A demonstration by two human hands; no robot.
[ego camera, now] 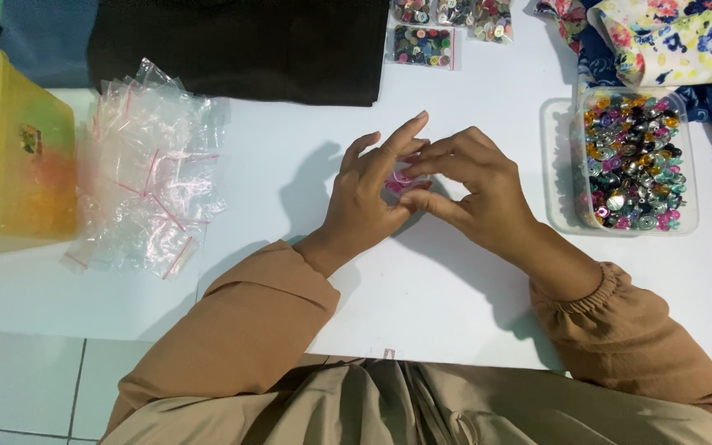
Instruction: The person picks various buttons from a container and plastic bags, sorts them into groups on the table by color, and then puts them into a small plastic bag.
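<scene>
The left hand [370, 194] is held over the middle of the white table [290, 148], with its fingers partly curled and its thumb pressed on a small clear bag [400, 181] with pink inside. The same little bag is pinched from the other side by the right hand [473, 183], so it is held between both hands, just above the table.

Going from left to right: a yellow plastic tub [14, 148] is seen at the far left edge. Next to it, a pile of empty clear zip bags [148, 169] is waiting, so many bags look not yet filled. At the top, a few filled bags of buttons [423, 45] are laid down, so some look done. On the right, a clear box of mixed colourful buttons [634, 161] is nearly full, so plenty seems left. Flowery cloth [669, 33] is piled behind it.
</scene>
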